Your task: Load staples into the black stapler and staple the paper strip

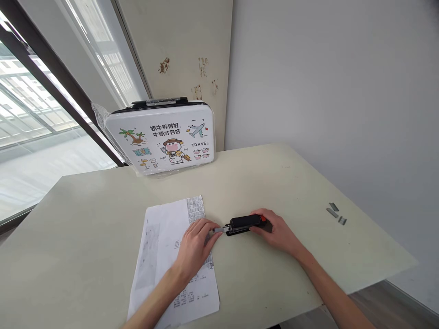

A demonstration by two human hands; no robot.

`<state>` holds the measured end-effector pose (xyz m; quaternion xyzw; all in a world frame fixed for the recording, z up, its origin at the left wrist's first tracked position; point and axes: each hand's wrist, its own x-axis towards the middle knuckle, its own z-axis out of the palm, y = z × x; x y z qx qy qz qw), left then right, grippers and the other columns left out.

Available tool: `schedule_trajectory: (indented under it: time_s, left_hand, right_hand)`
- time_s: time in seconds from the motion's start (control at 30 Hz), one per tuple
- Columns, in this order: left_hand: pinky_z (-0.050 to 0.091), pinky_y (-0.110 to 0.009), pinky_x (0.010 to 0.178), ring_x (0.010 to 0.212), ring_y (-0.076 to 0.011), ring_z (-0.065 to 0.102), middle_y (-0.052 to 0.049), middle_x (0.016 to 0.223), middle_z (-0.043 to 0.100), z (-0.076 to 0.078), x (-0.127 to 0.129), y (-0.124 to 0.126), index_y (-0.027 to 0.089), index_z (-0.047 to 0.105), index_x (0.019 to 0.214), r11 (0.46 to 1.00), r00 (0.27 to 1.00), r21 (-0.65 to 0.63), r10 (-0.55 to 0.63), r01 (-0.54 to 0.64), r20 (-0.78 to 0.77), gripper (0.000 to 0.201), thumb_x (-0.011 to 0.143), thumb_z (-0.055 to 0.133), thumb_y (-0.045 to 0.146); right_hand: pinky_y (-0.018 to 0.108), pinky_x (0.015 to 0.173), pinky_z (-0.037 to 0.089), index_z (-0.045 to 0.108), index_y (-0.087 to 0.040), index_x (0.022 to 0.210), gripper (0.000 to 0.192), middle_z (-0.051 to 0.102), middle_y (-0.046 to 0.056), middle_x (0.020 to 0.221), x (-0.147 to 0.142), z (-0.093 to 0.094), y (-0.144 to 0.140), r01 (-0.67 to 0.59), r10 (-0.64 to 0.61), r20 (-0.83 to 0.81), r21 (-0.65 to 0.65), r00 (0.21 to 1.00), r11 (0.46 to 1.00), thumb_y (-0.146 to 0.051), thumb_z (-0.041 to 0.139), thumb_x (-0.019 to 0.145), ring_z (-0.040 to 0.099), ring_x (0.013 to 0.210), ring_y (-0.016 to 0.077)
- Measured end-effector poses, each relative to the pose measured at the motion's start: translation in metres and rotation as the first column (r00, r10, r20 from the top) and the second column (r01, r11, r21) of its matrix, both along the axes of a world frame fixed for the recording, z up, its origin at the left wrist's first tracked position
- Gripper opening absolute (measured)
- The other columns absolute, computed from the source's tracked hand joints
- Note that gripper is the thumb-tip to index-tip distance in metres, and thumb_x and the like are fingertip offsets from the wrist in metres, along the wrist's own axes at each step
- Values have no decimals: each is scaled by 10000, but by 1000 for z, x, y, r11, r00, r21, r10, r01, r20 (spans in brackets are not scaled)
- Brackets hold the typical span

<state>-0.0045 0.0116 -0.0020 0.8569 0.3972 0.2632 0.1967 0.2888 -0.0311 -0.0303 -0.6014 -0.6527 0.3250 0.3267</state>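
Note:
A black stapler (pixel 245 222) with a red part near its rear lies sideways above the middle of the table. My right hand (pixel 274 228) is closed around its rear end, thumb on the near side and fingers on the far side. Out of its left end sticks a metal staple tray (pixel 221 229). My left hand (pixel 197 237) pinches the outer end of that tray between thumb and fingers. Whether staples lie in the tray is too small to tell. Under my left hand and forearm rests a printed sheet of paper (pixel 164 246), partly covered by them.
Several short strips of staples (pixel 332 212) lie near the table's right edge. A white cartoon-printed case (pixel 164 141) in clear plastic stands at the back of the pale table (pixel 274 183). A wall (pixel 325 91) rises behind on the right, with a window (pixel 30 123) at left.

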Motion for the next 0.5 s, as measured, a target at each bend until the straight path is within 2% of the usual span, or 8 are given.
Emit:
schedule_trajectory:
  time_s: [0.2, 0.4, 0.5]
  left_hand:
    - [536, -387, 814, 938, -235, 649, -51, 1048, 712, 3, -6, 4, 232, 680, 1118, 999, 999, 3, -42, 42, -22, 194, 1074, 558, 376]
    - [548, -375, 900, 1019, -217, 657, -44, 1114, 723, 11, -28, 19, 261, 701, 1209, 975, 980, -95, -201, 201, 14, 207, 1068, 584, 356]
    - [550, -361, 877, 978, -216, 672, -41, 1067, 747, 13, -31, 30, 254, 736, 1157, 958, 962, -87, -274, 275, 20, 201, 1057, 607, 371]
  right_hand:
    - [434, 972, 494, 635, -324, 1174, 266, 712, 25, 1175, 0, 0, 0, -3, 3, -3, 6, 1000, 1000, -490, 650, 967, 628, 1071, 263]
    - [435, 959, 502, 636, -330, 1176, 276, 712, 25, 1165, 0, 1, 0, 0, 0, -7, -2, 1000, 1000, -510, 647, 966, 627, 1074, 269]
    - [442, 970, 499, 636, -328, 1176, 274, 711, 30, 1171, 0, 0, 0, -4, 4, -8, -2, 1000, 1000, -506, 644, 969, 625, 1090, 274]
